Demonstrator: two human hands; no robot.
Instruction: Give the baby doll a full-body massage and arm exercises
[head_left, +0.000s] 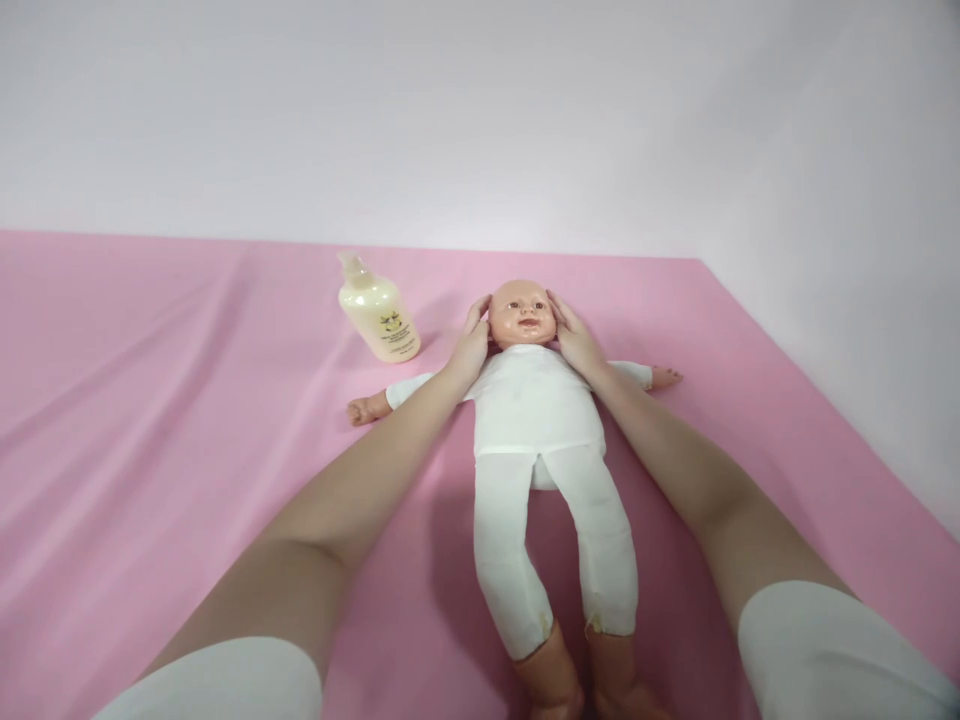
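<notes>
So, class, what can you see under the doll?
The pink cloth lies under the doll, showing on both sides of it. The part directly beneath is covered, so whether anything else is there cannot be seen.

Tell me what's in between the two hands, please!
The doll's head is there, with the left hand and right hand at its sides. The head camera's view shows it.

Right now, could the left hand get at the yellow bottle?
Probably yes: the left hand rests against the side of the doll's head, and the yellow bottle stands nearby, with only pink cloth showing between them.
</notes>
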